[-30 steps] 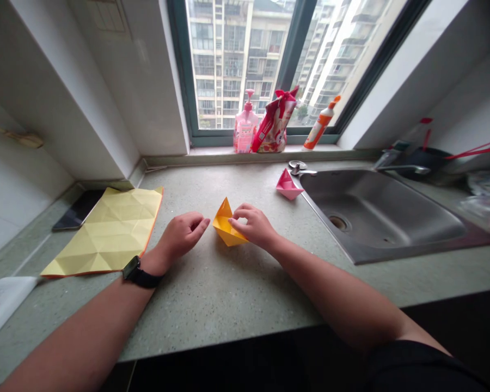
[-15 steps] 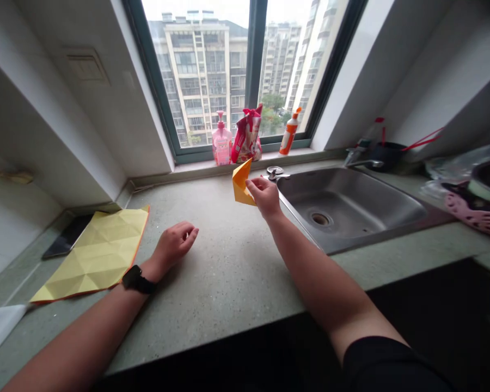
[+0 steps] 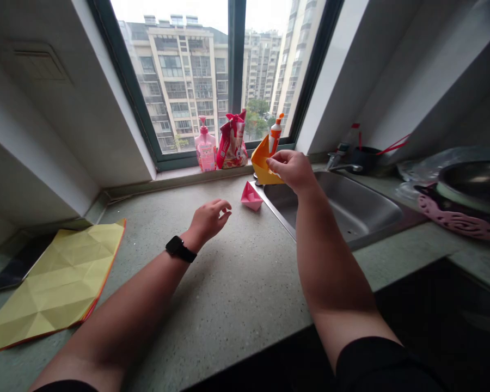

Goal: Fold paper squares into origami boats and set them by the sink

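My right hand [image 3: 292, 169] pinches an orange paper boat [image 3: 263, 163], holding it up over the sink's near left corner. A smaller pink paper boat [image 3: 251, 197] sits on the counter [image 3: 228, 272], below and left of the orange one. Just left of the pink boat is my left hand [image 3: 210, 218], low over the counter. Its fingers are loosely bent, thumb apart, with nothing in them; a black watch is on that wrist.
Creased yellow paper sheets [image 3: 61, 283] lie at the left, partly over a dark flat object [image 3: 14, 267]. A steel sink [image 3: 347, 209] is at the right. On the sill stand a pink pump bottle [image 3: 205, 147], a red bag [image 3: 232, 144] and an orange-white bottle [image 3: 275, 136].
My right hand has carried the orange boat rightward over the sink corner, and the pink boat now shows. My left hand has moved right and its fingers have loosened. The view has shifted too.
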`<state>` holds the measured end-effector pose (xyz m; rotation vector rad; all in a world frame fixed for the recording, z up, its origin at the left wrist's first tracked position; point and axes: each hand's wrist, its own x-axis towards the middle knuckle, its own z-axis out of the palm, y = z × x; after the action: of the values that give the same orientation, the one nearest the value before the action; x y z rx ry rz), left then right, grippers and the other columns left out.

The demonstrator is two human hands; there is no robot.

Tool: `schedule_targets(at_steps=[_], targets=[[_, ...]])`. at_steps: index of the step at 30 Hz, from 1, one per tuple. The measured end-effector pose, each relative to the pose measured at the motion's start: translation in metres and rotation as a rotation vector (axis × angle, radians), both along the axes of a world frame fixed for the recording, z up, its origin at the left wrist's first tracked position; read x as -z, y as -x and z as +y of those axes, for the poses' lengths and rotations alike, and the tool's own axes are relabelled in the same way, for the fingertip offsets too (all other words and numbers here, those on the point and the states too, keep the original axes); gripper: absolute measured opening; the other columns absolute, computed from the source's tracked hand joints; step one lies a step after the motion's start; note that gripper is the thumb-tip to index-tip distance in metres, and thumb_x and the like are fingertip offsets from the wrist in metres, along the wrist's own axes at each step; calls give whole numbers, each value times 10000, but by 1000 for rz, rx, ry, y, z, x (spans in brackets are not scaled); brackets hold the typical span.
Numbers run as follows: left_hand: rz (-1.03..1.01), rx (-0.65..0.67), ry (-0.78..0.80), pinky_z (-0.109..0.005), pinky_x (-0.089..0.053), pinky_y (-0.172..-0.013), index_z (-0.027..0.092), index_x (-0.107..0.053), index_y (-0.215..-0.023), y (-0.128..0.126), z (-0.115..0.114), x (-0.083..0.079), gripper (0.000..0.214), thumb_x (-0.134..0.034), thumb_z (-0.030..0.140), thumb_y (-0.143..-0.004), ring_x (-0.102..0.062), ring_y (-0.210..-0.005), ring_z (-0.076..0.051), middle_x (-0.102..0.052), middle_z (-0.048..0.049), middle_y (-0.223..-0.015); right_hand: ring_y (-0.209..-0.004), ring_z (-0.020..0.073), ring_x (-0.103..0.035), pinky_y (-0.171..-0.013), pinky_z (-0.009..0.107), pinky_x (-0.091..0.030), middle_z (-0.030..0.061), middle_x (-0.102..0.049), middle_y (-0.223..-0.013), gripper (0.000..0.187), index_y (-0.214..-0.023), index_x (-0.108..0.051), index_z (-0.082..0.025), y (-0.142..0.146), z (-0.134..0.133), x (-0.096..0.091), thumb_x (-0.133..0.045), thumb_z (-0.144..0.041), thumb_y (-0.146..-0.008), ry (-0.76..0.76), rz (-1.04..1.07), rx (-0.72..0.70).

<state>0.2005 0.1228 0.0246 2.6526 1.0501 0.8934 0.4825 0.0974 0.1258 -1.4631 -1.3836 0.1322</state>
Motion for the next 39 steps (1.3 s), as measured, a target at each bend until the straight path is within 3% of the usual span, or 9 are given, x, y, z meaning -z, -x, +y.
schedule_targets(at_steps=[5, 11, 19, 24, 27, 39], targets=[[97, -58, 94, -310, -568, -855, 284, -722, -1344, -51, 26, 17, 335, -706, 176, -1028, -749, -1008, -216, -756, -57, -1226, -745, 206, -665, -672, 320, -460, 41, -748, -764, 252, -804, -741, -190, -15, 5, 6, -735, -437, -854, 130, -45, 13], [67, -93, 115, -359, -588, -919, 277, -730, -1390, -83, 50, 44, 363, -699, 217, -1033, -736, -1093, -277, -707, -104, -1277, -775, 211, -687, -706, 315, -474, 41, -773, -804, 211, -809, -757, -195, -19, 12, 8, -743, -401, -850, 239, -77, 86], [47, -35, 106, -350, -552, -1037, 271, -840, -1118, -87, 65, 60, 190, -710, 177, -1016, -699, -1118, -244, -739, -70, -1174, -763, 206, -685, -701, 320, -486, 44, -770, -796, 140, -821, -785, -184, -15, 27, 20, -743, -317, -830, 361, -98, 113], [26, -50, 105, -386, -553, -1031, 284, -845, -1200, -87, 67, 63, 221, -753, 245, -1003, -685, -1108, -259, -734, -85, -1163, -717, 194, -668, -663, 312, -476, 33, -753, -749, 123, -792, -772, -193, -24, 33, 32, -766, -315, -807, 393, -92, 138], [24, -60, 103, -398, -555, -999, 282, -861, -1151, -90, 65, 63, 177, -771, 278, -998, -683, -1093, -272, -735, -93, -1141, -690, 185, -654, -649, 309, -464, 27, -747, -736, 112, -779, -767, -196, -27, 36, 38, -770, -307, -801, 388, -66, 127], [37, -1, 71, -326, -534, -873, 257, -842, -1095, -82, 60, 57, 173, -688, 191, -1050, -704, -948, -215, -764, -69, -1087, -627, 163, -581, -608, 305, -426, 6, -669, -656, 149, -685, -702, -206, -33, 40, 42, -794, -198, -803, 522, 5, 46]])
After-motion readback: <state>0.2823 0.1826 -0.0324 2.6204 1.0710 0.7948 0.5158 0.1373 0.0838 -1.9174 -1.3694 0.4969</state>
